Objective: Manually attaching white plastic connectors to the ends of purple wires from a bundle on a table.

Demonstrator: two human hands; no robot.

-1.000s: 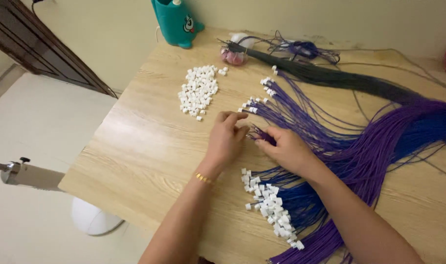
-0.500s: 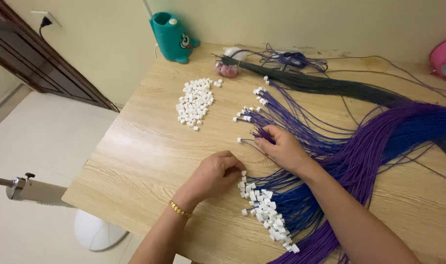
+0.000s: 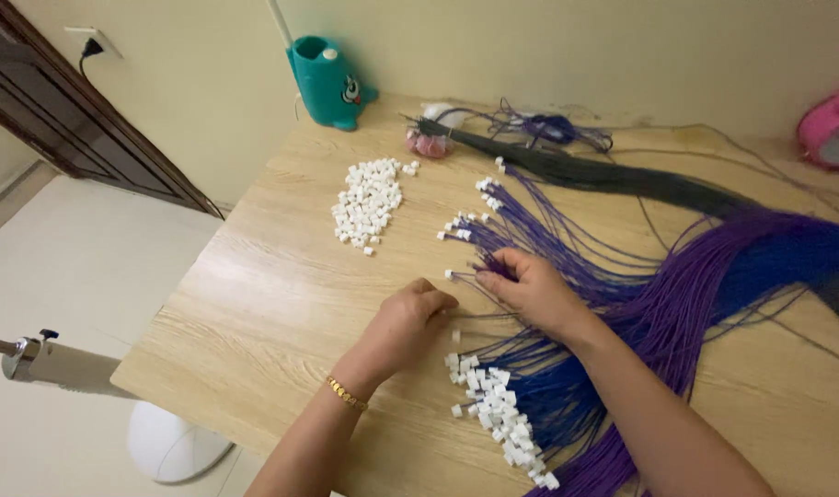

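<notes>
Centre frame: right hand (image 3: pixel 533 293) pinches thin purple wires (image 3: pixel 622 276) with white tips; left hand (image 3: pixel 410 322) lies curled, apparently empty.

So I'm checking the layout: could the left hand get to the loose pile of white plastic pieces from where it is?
Probably yes: only bare tabletop lies between the left hand and the white pieces.
</notes>
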